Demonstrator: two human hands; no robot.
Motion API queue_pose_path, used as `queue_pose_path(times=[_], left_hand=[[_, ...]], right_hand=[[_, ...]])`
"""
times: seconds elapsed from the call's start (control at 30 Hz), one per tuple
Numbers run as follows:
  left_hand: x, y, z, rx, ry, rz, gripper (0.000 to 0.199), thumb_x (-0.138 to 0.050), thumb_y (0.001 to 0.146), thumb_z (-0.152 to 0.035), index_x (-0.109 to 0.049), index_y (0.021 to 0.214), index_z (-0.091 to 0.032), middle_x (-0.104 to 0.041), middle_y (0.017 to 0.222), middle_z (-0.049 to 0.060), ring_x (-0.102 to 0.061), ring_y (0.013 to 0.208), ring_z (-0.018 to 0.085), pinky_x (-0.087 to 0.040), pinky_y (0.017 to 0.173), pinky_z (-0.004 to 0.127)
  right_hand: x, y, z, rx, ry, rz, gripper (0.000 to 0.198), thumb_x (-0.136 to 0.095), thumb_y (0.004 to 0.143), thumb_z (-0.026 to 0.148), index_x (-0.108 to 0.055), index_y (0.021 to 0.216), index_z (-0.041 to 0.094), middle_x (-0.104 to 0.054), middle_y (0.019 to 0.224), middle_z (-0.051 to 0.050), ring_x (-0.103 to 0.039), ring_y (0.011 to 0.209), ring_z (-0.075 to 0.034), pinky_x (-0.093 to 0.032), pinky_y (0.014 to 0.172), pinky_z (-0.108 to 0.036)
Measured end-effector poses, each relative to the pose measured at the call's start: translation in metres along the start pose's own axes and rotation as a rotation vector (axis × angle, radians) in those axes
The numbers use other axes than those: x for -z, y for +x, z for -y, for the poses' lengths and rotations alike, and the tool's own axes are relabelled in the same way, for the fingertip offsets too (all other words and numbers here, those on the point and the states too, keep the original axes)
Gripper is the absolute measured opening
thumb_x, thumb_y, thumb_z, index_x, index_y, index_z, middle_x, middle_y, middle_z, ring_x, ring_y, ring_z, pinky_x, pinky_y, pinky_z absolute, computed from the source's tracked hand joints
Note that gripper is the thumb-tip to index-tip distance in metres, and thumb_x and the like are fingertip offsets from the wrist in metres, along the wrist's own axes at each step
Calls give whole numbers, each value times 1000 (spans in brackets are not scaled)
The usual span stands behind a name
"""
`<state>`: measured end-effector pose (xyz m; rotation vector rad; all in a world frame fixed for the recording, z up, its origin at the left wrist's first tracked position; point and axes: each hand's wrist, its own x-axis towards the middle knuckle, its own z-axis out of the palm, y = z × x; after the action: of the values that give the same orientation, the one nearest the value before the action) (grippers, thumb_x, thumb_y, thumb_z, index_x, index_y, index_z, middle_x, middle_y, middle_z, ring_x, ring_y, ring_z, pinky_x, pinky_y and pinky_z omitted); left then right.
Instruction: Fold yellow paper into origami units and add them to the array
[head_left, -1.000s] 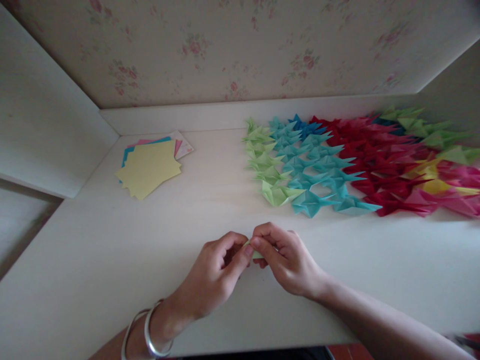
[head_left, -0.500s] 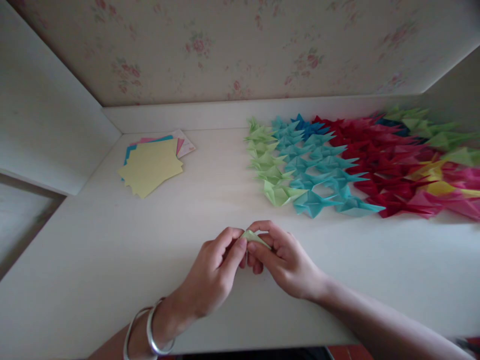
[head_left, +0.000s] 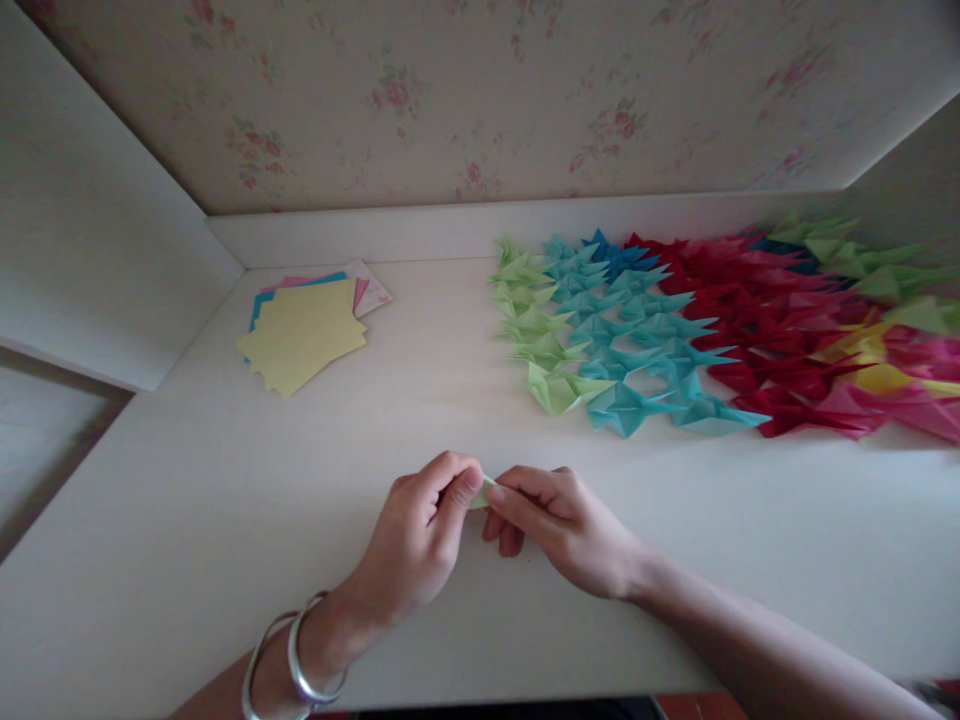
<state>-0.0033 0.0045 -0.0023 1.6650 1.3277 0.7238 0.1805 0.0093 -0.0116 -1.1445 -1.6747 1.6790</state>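
Between my two hands is a small piece of folded light green paper (head_left: 482,494), mostly covered by the fingers. My left hand (head_left: 424,530) pinches its left side between thumb and forefinger, and two silver bangles (head_left: 298,655) circle that wrist. On the other side, my right hand (head_left: 559,525) has its thumb and bent fingers closed on the paper's right end. Both hands are just above the white tabletop (head_left: 187,560), near its front edge.
Rows of folded paper cranes stand at the back right: light green (head_left: 559,385), turquoise (head_left: 626,408), blue (head_left: 619,258), red (head_left: 739,300) and pink ones (head_left: 922,405). A fanned stack of yellow paper (head_left: 304,330) lies at the back left over blue and pink sheets. Floral wallpaper (head_left: 450,100) rises behind.
My hands have shifted slightly apart, and the fingers of my right hand have come down. The green paper has turned and shows less of its surface between them.
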Motion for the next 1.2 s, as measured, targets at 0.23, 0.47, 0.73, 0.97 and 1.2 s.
queue_pose_path(times=[0.23,0.47,0.73,0.97,1.2], left_hand=[[-1,-3,0,40,-72,14,33,-43,100,-41,-56,80,-19,-34,55,-8,-34,49,9,-28,47,22],[1,-2,1,60,-145,44,31,-47,99,-42,-64,86,-19,-55,66,-3,-45,56,10,-36,50,20],[-2,-3,-1,122,-225,52,37,-44,99,-44,-63,118,-18,-56,64,-2,-46,51,11,-36,44,20],[2,-5,-3,13,-135,78,26,-47,99,-34,-68,97,-19,-55,61,-3,-40,47,8,-31,42,18],[4,-3,-4,-26,-104,89,28,-48,99,-31,-71,105,-18,-50,56,-4,-41,48,9,-33,45,20]], right_hand=[[-4,-3,5,64,36,2,43,-42,102,40,-66,76,15,-72,70,-6,-68,61,-14,-54,60,-25],[-5,-1,3,75,-66,-98,26,-55,96,38,-69,90,16,-73,80,-4,-68,74,-16,-51,64,-24],[0,1,1,-28,289,-89,24,-63,91,38,-66,87,14,-72,75,-6,-68,70,-16,-53,68,-28],[0,2,0,16,267,-74,31,-55,96,42,-66,87,15,-72,77,-6,-68,73,-17,-52,70,-29],[-3,-1,2,86,-62,-177,43,-42,102,43,-63,76,16,-63,57,0,-60,52,-11,-46,56,-22]])
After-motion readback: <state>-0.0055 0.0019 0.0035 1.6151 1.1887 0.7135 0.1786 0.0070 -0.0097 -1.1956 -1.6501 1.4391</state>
